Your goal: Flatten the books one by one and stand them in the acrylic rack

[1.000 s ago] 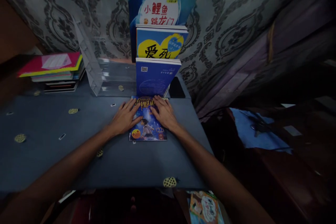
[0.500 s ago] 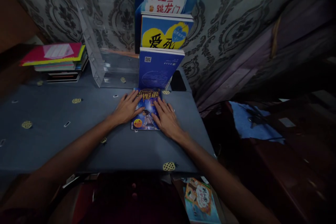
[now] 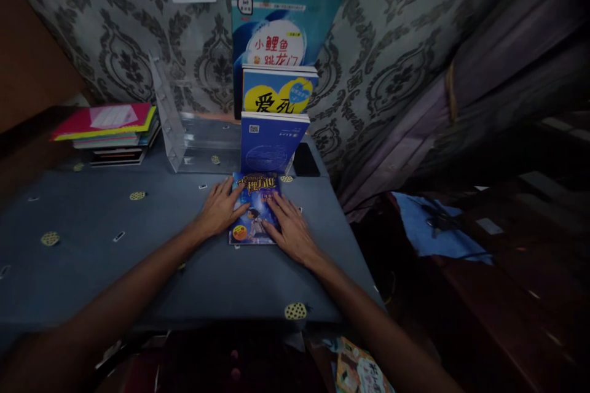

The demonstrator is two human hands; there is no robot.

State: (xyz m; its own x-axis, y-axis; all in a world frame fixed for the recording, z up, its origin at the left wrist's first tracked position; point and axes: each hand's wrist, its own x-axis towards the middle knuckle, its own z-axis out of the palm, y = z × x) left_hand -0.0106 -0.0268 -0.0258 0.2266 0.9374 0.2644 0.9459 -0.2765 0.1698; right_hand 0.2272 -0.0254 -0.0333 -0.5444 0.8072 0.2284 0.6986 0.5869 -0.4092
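Comic book (image 3: 254,212) lay flat on the grey table (image 3: 138,245), long axis running away from you, title end toward the upright blue book (image 3: 270,144) just behind; your left hand (image 3: 219,212) and right hand (image 3: 290,230) rested spread flat on its side edges, apart, gripping nothing; book stack (image 3: 110,132) far left.

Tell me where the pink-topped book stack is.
Head view: the stack lies far left on the table, at the back, left of the clear stand.
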